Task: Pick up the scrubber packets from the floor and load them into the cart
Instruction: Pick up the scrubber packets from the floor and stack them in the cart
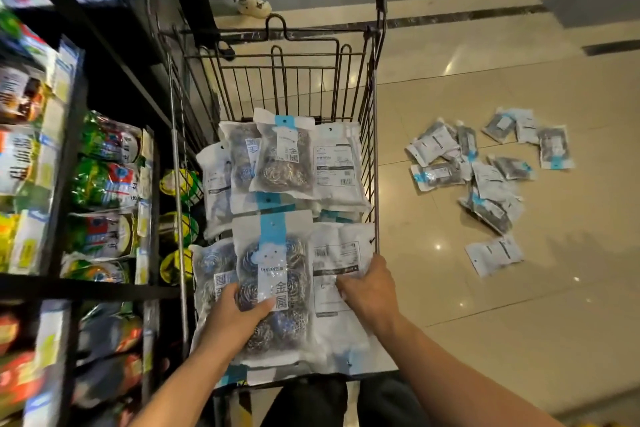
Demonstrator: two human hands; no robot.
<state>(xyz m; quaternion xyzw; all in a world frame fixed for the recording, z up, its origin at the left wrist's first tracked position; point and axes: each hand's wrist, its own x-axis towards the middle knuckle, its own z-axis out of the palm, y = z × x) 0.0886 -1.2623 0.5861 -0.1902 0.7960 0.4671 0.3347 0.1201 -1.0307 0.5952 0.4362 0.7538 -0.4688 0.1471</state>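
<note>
- Scrubber packets: stack in cart (370,87), frame centre; loose pile (491,177) on floor, right.
- Left hand (239,317) grips face-up packet (273,274); right hand (367,291) presses, fingers curled, face-down packet (341,263).
- Risk: slick overlapping bags may slide when released; the floor pile remains to load.

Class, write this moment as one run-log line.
left hand: holds face-up scrubber packet in cart | right hand: on face-down packet | floor pile: remaining

Packets (277,163) in cart (375,135), more packets (491,177) on floor right
</note>
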